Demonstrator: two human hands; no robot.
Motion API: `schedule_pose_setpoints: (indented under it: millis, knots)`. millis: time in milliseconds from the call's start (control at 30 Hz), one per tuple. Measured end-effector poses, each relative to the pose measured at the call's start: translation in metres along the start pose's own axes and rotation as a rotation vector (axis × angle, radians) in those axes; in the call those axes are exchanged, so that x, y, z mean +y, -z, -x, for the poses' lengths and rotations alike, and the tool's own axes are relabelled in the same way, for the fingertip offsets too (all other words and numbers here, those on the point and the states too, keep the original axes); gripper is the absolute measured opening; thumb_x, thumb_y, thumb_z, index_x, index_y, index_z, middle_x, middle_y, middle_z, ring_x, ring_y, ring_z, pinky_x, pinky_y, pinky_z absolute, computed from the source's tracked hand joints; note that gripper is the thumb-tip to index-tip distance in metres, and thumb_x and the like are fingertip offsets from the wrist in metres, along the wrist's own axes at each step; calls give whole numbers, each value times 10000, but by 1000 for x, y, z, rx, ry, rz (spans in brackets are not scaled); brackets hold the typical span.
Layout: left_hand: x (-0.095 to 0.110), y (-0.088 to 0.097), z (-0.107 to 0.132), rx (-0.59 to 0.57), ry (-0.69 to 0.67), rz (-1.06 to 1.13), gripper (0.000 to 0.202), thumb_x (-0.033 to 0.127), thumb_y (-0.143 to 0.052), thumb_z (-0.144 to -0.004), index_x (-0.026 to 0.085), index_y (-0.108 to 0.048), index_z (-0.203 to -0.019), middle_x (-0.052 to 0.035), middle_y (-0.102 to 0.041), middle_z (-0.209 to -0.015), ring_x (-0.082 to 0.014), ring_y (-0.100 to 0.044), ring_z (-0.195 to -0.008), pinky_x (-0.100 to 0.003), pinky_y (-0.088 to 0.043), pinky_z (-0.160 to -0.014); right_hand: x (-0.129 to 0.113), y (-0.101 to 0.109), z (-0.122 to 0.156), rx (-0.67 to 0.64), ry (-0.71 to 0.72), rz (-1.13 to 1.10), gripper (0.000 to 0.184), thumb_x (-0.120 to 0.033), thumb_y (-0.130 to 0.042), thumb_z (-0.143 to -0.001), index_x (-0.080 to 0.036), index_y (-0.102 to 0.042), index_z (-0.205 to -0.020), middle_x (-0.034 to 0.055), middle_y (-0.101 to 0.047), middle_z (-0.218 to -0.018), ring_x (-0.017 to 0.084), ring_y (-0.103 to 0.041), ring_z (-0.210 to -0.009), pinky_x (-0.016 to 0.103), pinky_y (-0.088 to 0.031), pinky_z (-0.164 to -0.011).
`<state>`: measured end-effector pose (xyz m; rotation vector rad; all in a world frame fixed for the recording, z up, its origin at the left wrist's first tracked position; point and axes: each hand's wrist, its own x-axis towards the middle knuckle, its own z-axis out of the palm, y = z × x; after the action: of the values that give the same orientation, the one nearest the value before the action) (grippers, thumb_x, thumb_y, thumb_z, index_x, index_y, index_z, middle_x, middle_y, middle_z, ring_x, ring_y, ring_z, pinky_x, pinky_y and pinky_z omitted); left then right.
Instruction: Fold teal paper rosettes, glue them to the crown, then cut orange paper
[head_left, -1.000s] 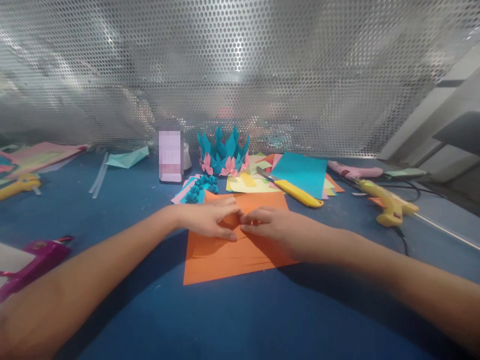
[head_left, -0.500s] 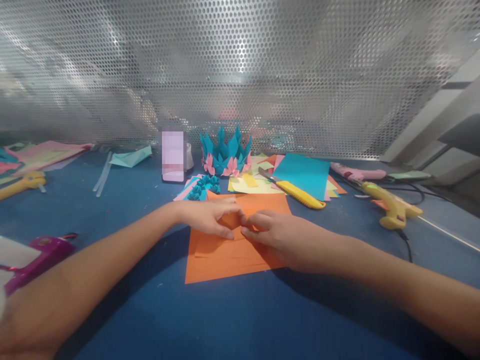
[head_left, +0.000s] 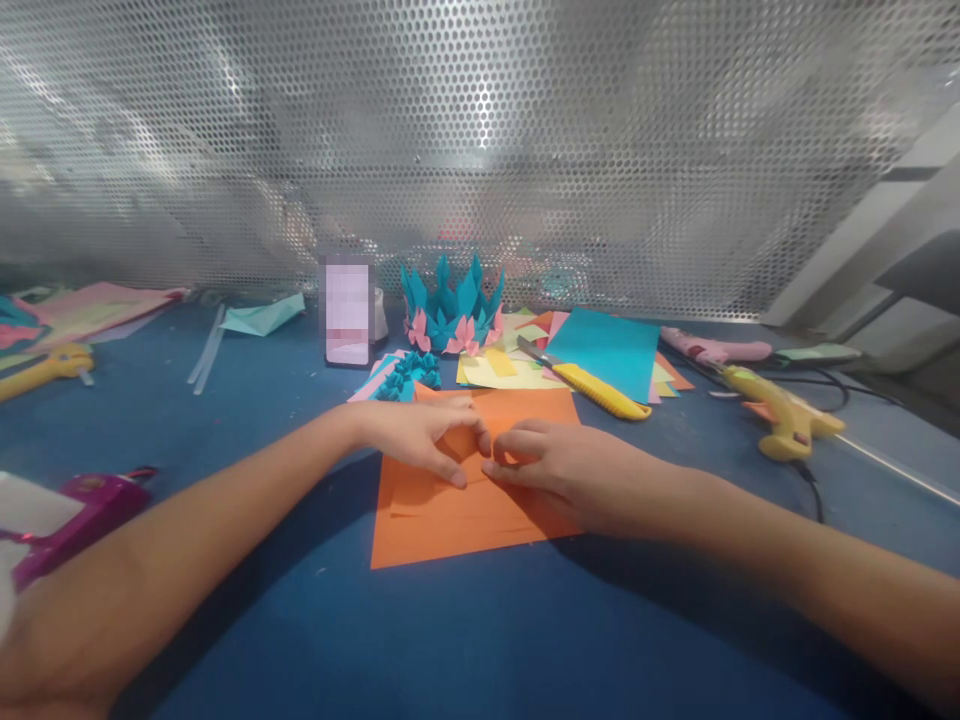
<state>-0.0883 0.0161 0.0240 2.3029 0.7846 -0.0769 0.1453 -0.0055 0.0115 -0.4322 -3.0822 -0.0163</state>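
Note:
Several sheets of orange paper [head_left: 427, 540] lie stacked on the blue tabletop in front of me, and a smaller folded piece seems to rest on top. My left hand [head_left: 431, 440] bends over the upper part of the paper, its thumb and curled forefinger apart at the tips and pressing on the paper between them. Close beside those fingertips, my right hand [head_left: 555, 465] pinches at the paper with thumb and forefinger curved together. The hands partly hide the fold between them.
Behind the paper are blue folded pieces [head_left: 409, 377], a blue and pink paper crown [head_left: 454, 305], a phone [head_left: 347, 310], and a yellow craft knife [head_left: 600, 388] with its blade out, beside blue sheets [head_left: 607, 345]. A yellow glue gun [head_left: 784, 410] lies right; a magenta device [head_left: 94, 510] sits left.
The left thumb has slid slightly toward me, and the right fingertips have moved a little to the right. The orange paper stays in place.

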Motion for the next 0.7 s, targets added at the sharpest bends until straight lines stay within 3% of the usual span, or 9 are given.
schedule_pose_setpoints:
  millis: [167,400,700]
  knots:
    - [1,1,-1,-2,25,-19,435,443,-603,-740,208,-475,-1083,-27,-438,-1042,-225,-444,-1053,-320,-359,-904,-3,-1,-3,-11,67,49,506,-60,-469,-771,-131,-496,-1271,119,-577,-1083,220,-514,-893,335,-440,-750]
    - [1,0,-2,-14,13,-26,445,429,-613,-735,208,-477,-1096,-32,-446,-1061,-222,-459,-1031,-318,-368,-895,-4,-2,-5,-2,70,-61,567,-25,-458,-739,-172,-489,-1286,92,-580,-1032,214,-480,-909,330,-414,-769]
    - [0,4,1,-56,-47,-37,471,412,-637,-723,226,-460,-1117,-48,-428,-1140,-247,-431,-1101,-358,-358,-942,4,0,-5,27,91,-151,565,16,-421,-705,-183,-553,-1217,95,-553,-1050,195,-473,-931,293,-406,-751]
